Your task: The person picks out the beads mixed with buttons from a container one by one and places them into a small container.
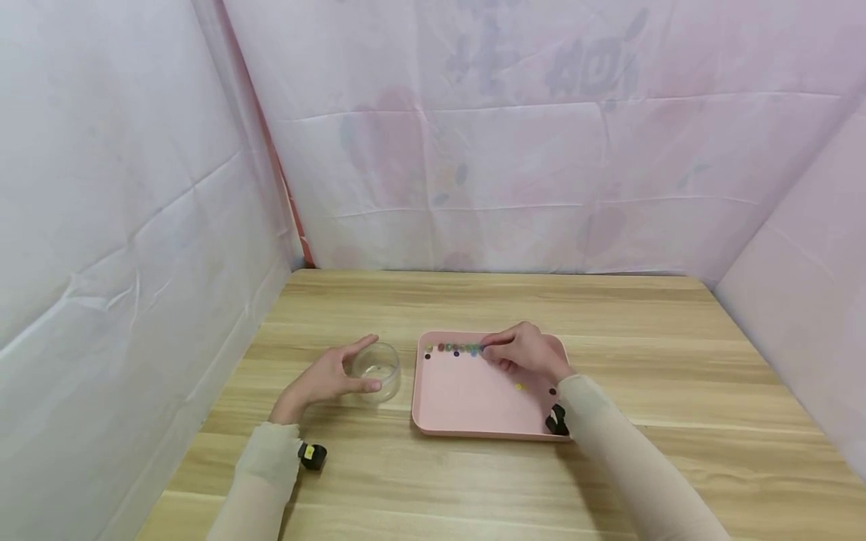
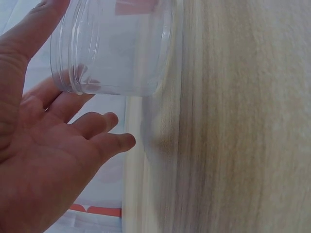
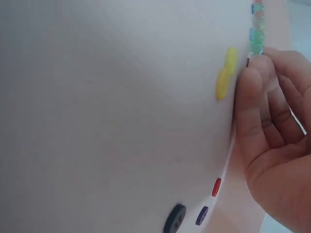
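My left hand (image 1: pixel 329 375) holds a clear plastic jar (image 1: pixel 379 372) by its side, thumb and forefinger round it; the left wrist view shows its threaded rim and the other fingers spread loosely below. My right hand (image 1: pixel 524 350) reaches into a pink tray (image 1: pixel 467 433), its thumb and forefinger pinched together at the right end of a row of small colored beads (image 1: pixel 456 348) along the far side. A small bluish bead (image 1: pixel 484 350) shows at those fingertips, mostly hidden by them. Small yellow pieces (image 3: pixel 225 77) lie on the tray floor near the right hand.
Dark buttons (image 1: pixel 428 357) lie near the tray's far left corner. Toward the right side are a black button (image 3: pixel 175 218), a purple button (image 3: pixel 201 216) and a red piece (image 3: pixel 216 187). White cloth (image 1: pixel 433 180) hangs behind and beside the wooden table (image 1: pixel 338 481).
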`<state>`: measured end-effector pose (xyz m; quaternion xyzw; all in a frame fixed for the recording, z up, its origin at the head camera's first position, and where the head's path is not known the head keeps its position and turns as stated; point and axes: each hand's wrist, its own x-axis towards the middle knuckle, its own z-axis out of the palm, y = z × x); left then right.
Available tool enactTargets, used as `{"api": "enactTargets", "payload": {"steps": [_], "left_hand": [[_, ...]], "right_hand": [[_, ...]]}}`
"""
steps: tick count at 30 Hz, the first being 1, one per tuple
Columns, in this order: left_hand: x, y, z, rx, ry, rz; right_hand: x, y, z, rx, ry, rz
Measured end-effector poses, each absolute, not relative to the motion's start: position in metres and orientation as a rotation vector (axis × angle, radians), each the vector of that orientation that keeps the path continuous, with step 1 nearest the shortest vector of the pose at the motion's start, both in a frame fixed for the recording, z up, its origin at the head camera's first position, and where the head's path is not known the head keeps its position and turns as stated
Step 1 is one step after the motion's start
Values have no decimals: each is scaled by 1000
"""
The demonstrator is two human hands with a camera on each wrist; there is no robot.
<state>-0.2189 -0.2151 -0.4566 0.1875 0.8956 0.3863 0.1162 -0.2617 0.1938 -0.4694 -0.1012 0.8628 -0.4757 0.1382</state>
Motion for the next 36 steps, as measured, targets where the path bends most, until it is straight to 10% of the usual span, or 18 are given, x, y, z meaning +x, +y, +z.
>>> {"api": "enactTargets", "payload": {"steps": [36], "left_hand": [[-220, -205, -454, 544, 2635, 1097]], "right_hand": [[-267, 76, -434, -709, 2239, -1536]]}}
